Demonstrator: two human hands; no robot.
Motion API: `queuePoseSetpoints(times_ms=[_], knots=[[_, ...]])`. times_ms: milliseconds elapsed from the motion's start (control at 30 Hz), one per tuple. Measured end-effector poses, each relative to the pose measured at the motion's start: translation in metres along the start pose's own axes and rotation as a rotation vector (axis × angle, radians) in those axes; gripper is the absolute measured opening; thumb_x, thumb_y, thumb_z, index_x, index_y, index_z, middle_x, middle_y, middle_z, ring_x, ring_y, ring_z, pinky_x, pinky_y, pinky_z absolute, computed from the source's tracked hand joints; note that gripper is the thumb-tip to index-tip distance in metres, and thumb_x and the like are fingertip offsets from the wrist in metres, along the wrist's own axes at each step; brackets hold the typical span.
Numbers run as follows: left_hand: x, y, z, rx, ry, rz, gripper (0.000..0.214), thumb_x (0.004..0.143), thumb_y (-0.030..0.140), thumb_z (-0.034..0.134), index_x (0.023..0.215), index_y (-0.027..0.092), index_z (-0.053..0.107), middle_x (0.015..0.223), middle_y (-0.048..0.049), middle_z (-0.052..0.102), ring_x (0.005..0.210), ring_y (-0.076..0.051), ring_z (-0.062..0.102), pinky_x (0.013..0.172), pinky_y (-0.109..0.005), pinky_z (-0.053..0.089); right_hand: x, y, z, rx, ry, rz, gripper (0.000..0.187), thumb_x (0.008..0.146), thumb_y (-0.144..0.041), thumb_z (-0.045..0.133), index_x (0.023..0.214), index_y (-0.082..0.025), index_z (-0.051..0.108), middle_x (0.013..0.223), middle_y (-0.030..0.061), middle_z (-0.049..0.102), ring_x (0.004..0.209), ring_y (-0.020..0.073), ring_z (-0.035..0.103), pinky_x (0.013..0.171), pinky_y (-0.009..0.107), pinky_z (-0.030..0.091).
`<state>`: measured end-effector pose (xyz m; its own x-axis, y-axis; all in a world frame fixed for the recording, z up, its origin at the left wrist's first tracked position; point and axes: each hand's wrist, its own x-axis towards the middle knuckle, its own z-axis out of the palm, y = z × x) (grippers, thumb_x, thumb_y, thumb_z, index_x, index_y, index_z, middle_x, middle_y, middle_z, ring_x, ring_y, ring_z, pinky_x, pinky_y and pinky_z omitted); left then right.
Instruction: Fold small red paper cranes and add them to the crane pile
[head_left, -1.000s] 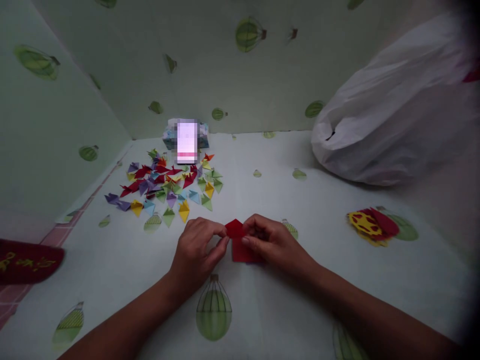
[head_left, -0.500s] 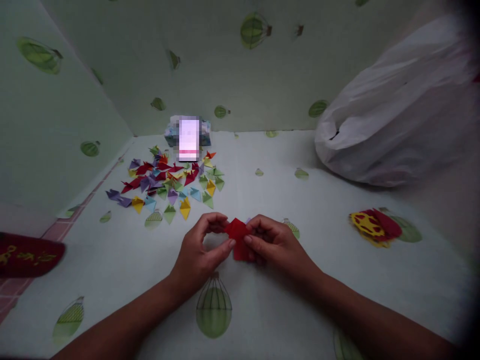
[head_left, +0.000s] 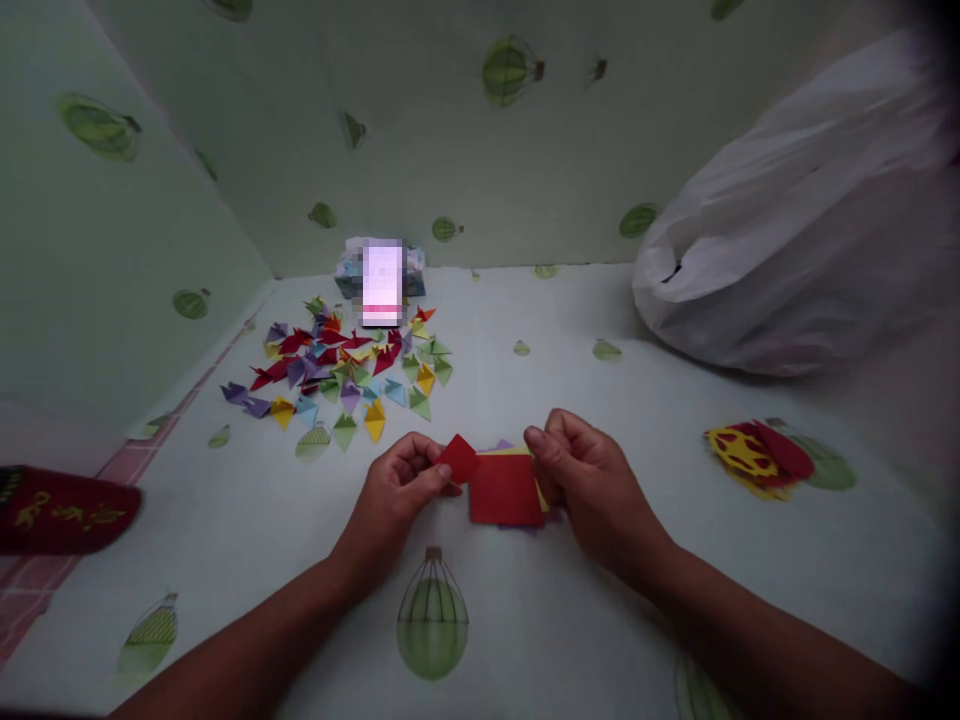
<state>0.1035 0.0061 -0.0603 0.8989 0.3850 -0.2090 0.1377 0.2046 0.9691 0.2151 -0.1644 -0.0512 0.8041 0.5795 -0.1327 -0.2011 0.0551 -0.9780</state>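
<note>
The left hand (head_left: 409, 490) pinches a small folded red paper (head_left: 458, 460) between thumb and fingers, a little above the table cover (head_left: 337, 650), at the near middle. The right hand (head_left: 589, 485) has its fingers bent inward, with the thumb lying against the index finger; whether it grasps something, I cannot tell. Between the two hands lies a stack of square paper sheets (head_left: 506, 490), red on top, with yellow and purple edges showing below. The right hand covers part of its right edge, and the folded red paper is just beside its far left corner.

Farther to the left spreads a pile of folded paper birds (head_left: 349, 397) in many colours. Behind the pile stands a phone (head_left: 382, 275) with bright screen, which hides the middle of a box (head_left: 415, 274). On the right side lie yellow and red paper cutouts (head_left: 742, 452), well apart from the hands, and beyond them a big white plastic bag (head_left: 780, 230) fills the far right. At the left edge there is a red object with yellow characters (head_left: 71, 510).
</note>
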Motion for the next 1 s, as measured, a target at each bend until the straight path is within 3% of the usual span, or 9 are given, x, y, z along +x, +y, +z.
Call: queuePoseSetpoints(times_ms=[200,367,500,633,733,900,1000], knots=[[-0.0031,0.0084,0.0046,0.044,-0.02,-0.025,0.022,0.078,0.031,0.07,0.081,0.018,0.052,0.07,-0.0018,0.07,0.065,-0.014,0.065,0.066,-0.026,0.051,-0.0021,-0.0006,0.0008,-0.132,-0.176,0.0,0.052,0.096,-0.06,0.045,0.062,-0.021,0.035,0.053,-0.0057,0.033,0.047,0.0086,0.029,0.045,0.025,0.023],[-0.0054,0.0092,0.0084,0.171,-0.013,0.048,0.018,0.077,0.026,0.07,0.079,0.017,0.054,0.069,0.0007,0.065,0.064,-0.012,0.061,0.063,-0.023,0.049,-0.0005,0.0006,0.0063,-0.179,-0.249,0.009,0.034,0.087,-0.051,0.064,0.083,-0.019,0.053,0.065,-0.0044,0.048,0.055,0.0093,0.042,0.051,0.022,0.032],[-0.0055,0.0049,0.0093,0.222,-0.024,0.123,0.014,0.077,0.023,0.071,0.081,0.017,0.059,0.075,0.0012,0.062,0.067,-0.01,0.058,0.063,-0.022,0.048,-0.0003,0.005,0.0076,-0.1,-0.369,0.05,0.028,0.084,-0.042,0.069,0.084,-0.017,0.058,0.074,-0.0003,0.058,0.062,0.0102,0.05,0.056,0.023,0.037],[-0.0037,0.0055,0.0089,0.118,-0.043,0.055,0.022,0.074,0.026,0.075,0.089,0.017,0.063,0.08,0.0,0.066,0.071,-0.012,0.061,0.066,-0.023,0.05,-0.0003,0.0074,0.0066,-0.119,-0.306,0.037,0.02,0.085,-0.034,0.066,0.079,-0.017,0.057,0.069,-0.0024,0.056,0.055,0.0076,0.046,0.053,0.022,0.035],[-0.0029,0.0077,0.0082,0.118,-0.096,-0.033,0.021,0.075,0.031,0.074,0.085,0.015,0.066,0.073,-0.001,0.067,0.066,-0.011,0.059,0.064,-0.023,0.047,-0.0006,0.0059,0.0071,-0.101,-0.302,0.048,0.019,0.085,-0.033,0.065,0.08,-0.017,0.056,0.064,-0.0044,0.053,0.05,0.0068,0.043,0.048,0.022,0.033],[-0.0026,0.0083,0.0073,0.173,-0.057,-0.041,0.022,0.075,0.034,0.073,0.076,0.015,0.064,0.065,0.0013,0.062,0.059,-0.009,0.052,0.057,-0.021,0.04,-0.0032,0.0037,0.0088,-0.064,-0.302,0.021,0.025,0.093,-0.043,0.057,0.09,-0.019,0.055,0.067,-0.004,0.053,0.049,0.0075,0.045,0.046,0.022,0.033],[-0.0023,0.0077,0.0071,0.168,-0.022,-0.05,0.024,0.074,0.035,0.074,0.074,0.015,0.062,0.062,0.0029,0.058,0.057,-0.009,0.048,0.056,-0.02,0.037,-0.0018,0.0052,0.0072,-0.014,-0.185,-0.01,0.031,0.096,-0.049,0.053,0.083,-0.021,0.049,0.064,-0.0064,0.046,0.048,0.0064,0.038,0.045,0.021,0.029]])
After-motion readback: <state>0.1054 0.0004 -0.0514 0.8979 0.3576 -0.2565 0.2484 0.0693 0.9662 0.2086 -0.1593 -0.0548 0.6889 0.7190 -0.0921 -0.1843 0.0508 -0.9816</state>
